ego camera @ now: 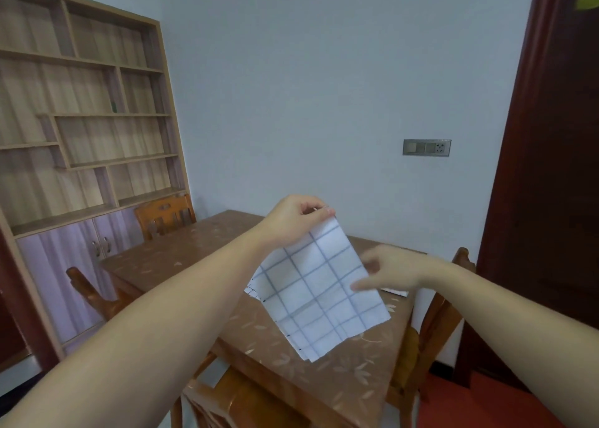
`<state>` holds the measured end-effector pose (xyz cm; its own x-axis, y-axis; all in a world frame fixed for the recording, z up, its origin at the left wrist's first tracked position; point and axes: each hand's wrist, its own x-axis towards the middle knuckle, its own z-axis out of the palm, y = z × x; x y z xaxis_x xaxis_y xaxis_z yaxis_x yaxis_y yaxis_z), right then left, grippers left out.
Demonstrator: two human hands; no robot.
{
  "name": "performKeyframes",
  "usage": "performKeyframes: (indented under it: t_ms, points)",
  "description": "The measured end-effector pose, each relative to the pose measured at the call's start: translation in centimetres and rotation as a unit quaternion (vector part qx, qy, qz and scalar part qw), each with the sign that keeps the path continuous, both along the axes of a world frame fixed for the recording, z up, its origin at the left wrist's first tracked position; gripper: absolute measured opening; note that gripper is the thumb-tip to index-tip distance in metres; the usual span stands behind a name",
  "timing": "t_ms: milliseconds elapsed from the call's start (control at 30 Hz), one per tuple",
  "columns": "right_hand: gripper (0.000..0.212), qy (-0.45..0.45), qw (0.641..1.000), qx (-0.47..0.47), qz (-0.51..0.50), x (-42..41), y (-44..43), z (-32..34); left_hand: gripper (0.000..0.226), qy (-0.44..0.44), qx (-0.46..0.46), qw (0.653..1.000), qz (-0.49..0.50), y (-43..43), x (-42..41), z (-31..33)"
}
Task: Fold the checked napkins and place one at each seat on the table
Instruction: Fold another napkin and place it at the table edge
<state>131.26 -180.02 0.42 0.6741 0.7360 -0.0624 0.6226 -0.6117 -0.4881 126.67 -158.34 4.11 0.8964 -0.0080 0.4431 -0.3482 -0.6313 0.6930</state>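
Room held: pale blue wall (308,87); open wooden shelf unit (84,119) at left (lilac cupboard doors (81,259) below); switch-and-socket plate (427,148) set on wall; dark red door (551,168) stood right, over red floor (470,405).

white napkin (324,294) with blue checks, brown leaf-patterned table (324,382)

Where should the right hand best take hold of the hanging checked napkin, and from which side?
Probably pinch the free right edge of the checked napkin, coming from the right: the left hand already pinches its top corner, so the cloth hangs slack.
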Motion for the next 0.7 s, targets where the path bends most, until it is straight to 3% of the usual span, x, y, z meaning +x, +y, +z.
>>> performKeyframes:
  t_ms: [100, 267, 367, 400, 467, 567, 633, 700]
  points:
    - [0.010, 0.036, 0.991, 0.123, -0.030, -0.4, 1.3, 1.6, 0.019, -0.017, -0.010, 1.000, -0.001, -0.5, 0.2, 0.0]
    - [0.014, 0.056, 0.985, 0.154, -0.049, -0.7, -0.7, 3.9, 0.029, -0.072, -0.170, 0.974, 0.131, 2.4, 0.1, -0.6]
    - [0.013, 0.167, 0.943, 0.279, -0.070, -0.5, -1.9, 4.5, 0.026, -0.041, -0.251, 0.947, 0.194, 3.5, -0.2, -2.4]
    - [0.010, 0.197, 0.921, 0.326, -0.082, -0.3, -2.0, 4.5, 0.029, 0.005, -0.305, 0.935, 0.180, 3.3, -0.3, -3.1]
    - [0.016, 0.226, 0.883, 0.393, -0.118, 0.5, -1.8, 4.3, 0.061, 0.136, -0.435, 0.886, 0.083, 2.7, -0.4, -4.4]
    - [0.021, 0.234, 0.855, 0.428, -0.177, 1.4, -1.5, 3.3, 0.105, 0.242, -0.504, 0.823, -0.099, 1.6, -0.5, -5.0]
    - [0.018, 0.238, 0.846, 0.433, -0.201, 1.8, -1.4, 2.5, 0.100, 0.251, -0.489, 0.827, -0.120, 0.6, -0.6, -4.4]
    - [0.013, 0.240, 0.837, 0.437, -0.226, 1.9, -1.3, 1.9, 0.068, 0.225, -0.419, 0.876, -0.086, -0.2, -0.5, -3.9]
